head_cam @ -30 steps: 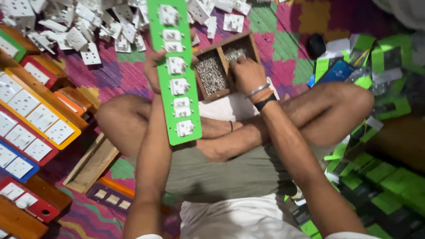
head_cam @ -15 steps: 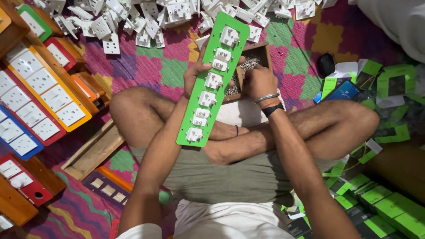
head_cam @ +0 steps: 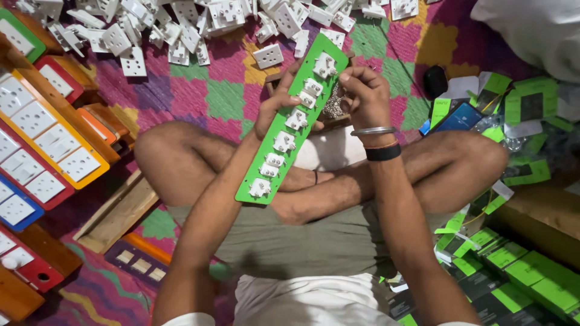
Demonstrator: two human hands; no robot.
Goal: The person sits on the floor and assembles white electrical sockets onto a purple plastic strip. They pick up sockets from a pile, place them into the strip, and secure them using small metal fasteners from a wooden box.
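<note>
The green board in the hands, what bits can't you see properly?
- Head view: the back of the green board faces away from the camera.
- What the right hand pinches: too small to tell, hidden by its own fingertips.
- The wooden box of small metal parts: mostly covered by the board and right hand.
- The left hand: its fingers are behind the board.
- The heap of white sockets: cut off by the top edge.

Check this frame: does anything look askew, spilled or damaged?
Nothing looks damaged. The green panel, held by the left hand, is tilted diagonally, but it is plainly being handled; the right hand is at its upper end. The white socket parts lie in a loose, jumbled heap on the mat, looking more like stock than a spill.
</note>
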